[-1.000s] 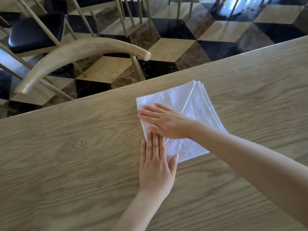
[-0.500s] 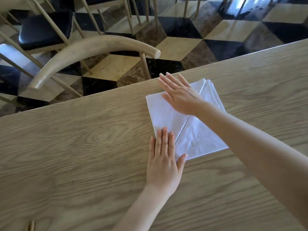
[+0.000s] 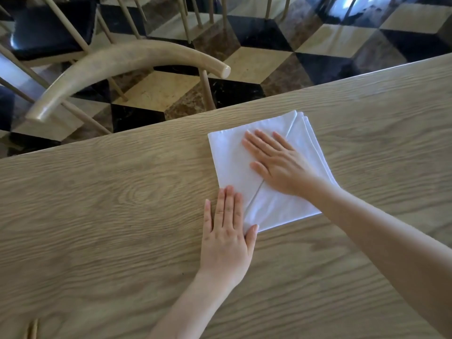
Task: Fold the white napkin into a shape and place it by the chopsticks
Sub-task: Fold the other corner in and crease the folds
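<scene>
The white napkin (image 3: 228,156) lies flat on the wooden table (image 3: 97,216), folded into a layered square with a diagonal flap edge across its top. My right hand (image 3: 276,162) rests palm down on its middle, fingers spread and pointing left. Flat on the table, my left hand (image 3: 227,231) has its fingertips and thumb on the napkin's near left corner. Neither hand grips anything. The tips of the wooden chopsticks (image 3: 32,329) show at the bottom left edge, far from the napkin.
A wooden chair with a curved back rail (image 3: 117,64) stands just beyond the table's far edge, to the left of the napkin. More chairs with dark seats (image 3: 46,28) stand on the checkered floor behind it.
My right hand swept from the napkin's near left part up to its far edge, then slid back to the middle. My left hand stayed pressed at the near corner.
</scene>
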The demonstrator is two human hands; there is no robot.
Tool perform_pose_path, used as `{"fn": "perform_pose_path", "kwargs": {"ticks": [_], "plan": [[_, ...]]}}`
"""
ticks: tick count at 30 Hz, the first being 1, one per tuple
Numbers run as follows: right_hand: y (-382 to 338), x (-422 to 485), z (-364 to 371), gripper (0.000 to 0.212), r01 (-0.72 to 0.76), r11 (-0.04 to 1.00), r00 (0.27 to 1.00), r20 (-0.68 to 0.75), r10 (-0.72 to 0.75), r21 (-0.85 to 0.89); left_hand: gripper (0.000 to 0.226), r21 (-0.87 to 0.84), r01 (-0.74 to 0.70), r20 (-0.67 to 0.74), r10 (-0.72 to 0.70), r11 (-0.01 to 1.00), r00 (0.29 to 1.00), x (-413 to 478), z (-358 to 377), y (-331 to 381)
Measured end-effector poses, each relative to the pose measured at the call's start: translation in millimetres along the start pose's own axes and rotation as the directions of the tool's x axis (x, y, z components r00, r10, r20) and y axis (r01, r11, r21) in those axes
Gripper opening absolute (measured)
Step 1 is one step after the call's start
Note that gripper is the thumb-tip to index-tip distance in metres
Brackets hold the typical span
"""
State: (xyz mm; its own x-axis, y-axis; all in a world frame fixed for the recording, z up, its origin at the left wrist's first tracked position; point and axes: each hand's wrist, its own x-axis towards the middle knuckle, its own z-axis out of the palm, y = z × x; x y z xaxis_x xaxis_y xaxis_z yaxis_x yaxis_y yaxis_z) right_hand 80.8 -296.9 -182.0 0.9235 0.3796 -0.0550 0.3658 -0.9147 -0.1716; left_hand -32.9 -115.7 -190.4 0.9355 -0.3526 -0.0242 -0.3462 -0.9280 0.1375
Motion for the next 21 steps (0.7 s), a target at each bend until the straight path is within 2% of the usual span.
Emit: {"fn": "perform_pose_path", "kwargs": {"ticks": [2,9,15,18,21], "plan": [[23.2,11.1,-7.2,0.065,-0.062,0.998,0.998,-0.015,0.062,-0.003,0.064,0.009,-0.005,-0.004,0.005,1.0,1.0,0.7,-0.2,0.1],[54.4,30.4,-14.0,0.066,-0.117,0.992,0.993,0.005,0.118,-0.046,0.066,-0.006,-0.038,0.021,0.039,0.999,0.999,-1.2,-2.9,-4.7],[64.8,38.6,-16.9,0.062,-0.187,0.98,0.982,0.0,0.187,-0.068,0.067,-0.084,-0.184,0.003,0.185,0.979,0.983,-10.4,-5.0,-23.2],[50.4,31.4,-23.2,0.063,-0.208,0.977,0.977,0.028,0.209,-0.034,0.063,-0.299,-0.262,-0.066,0.254,0.918,0.965,-6.9,-13.6,-39.3],[-0.2,1.8,-30.1,0.073,-0.088,0.994,0.995,-0.033,0.091,0.065,0.057,-0.442,-0.28,-0.15,0.237,0.852,0.96,-2.2,-24.2,-57.2]]}}
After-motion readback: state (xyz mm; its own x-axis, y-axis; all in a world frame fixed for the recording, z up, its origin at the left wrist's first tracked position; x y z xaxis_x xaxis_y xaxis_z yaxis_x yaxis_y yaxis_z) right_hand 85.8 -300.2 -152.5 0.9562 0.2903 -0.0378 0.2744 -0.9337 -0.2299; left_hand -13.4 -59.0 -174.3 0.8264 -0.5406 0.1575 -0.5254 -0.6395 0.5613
